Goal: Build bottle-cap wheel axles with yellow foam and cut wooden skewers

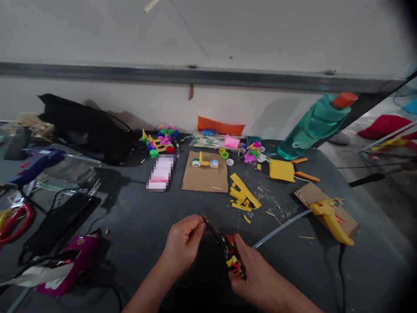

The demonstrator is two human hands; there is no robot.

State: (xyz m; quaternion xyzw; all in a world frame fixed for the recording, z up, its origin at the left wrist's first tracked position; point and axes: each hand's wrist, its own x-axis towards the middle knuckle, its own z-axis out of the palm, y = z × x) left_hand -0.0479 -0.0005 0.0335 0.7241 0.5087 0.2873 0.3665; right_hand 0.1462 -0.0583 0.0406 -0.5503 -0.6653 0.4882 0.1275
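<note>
My right hand (256, 274) is wrapped round the patterned red, yellow and black handles of a pair of scissors (224, 241). The dark blades point up and left, and their tip reaches the fingertips of my left hand (184, 241). That hand is closed, thumb and fingers pinched together; what lies between them, if anything, is too small to make out. Beyond both hands, a small yellow piece with a white bottle-cap wheel at each end (205, 162) rests on a cardboard square (202, 180). Cut yellow strips (244, 191) lie right of the cardboard.
A yellow glue gun (329, 217) rests on cardboard at right, its glue stick pointing toward my right hand. Behind it leans a green bottle (312, 128). At left are a blue glue gun (37, 161), a black phone (61, 226) and a purple case (73, 263). Cables cross there.
</note>
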